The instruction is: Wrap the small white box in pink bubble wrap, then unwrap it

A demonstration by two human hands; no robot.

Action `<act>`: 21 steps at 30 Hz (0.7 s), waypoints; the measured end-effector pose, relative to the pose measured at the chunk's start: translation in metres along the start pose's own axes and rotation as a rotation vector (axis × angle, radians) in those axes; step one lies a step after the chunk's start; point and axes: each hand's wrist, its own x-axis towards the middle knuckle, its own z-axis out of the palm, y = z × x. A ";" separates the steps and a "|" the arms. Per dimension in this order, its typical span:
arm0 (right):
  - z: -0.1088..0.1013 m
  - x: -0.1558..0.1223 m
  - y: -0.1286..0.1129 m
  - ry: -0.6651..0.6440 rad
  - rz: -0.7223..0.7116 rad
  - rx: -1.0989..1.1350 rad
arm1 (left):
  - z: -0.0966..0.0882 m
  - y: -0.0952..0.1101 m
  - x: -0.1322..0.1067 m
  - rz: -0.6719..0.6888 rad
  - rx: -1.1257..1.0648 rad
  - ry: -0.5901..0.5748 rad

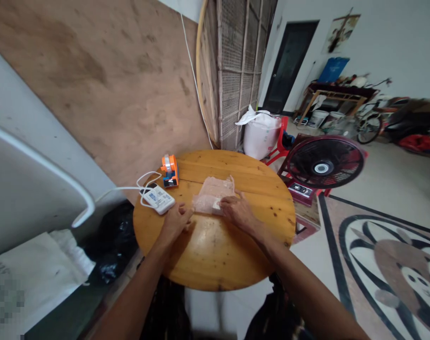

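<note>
A folded pale pink cloth [213, 191] lies on a round wooden table [215, 255]. My right hand [238, 211] rests on the cloth's near right corner, fingers curled down and pressing it. My left hand [175, 221] lies flat on the tabletop at the cloth's near left edge, fingers stretched toward it and touching its edge.
A white power bank [158, 198] with a white cable [119, 189] and an orange tape dispenser [170, 170] sit at the table's far left. A red floor fan [324, 163] stands to the right, a white sack [259, 131] behind the table, a plywood board [105, 80] against the wall.
</note>
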 end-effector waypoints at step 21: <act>0.005 0.001 0.007 0.014 -0.029 0.007 | 0.034 0.040 0.042 -0.127 0.168 -0.167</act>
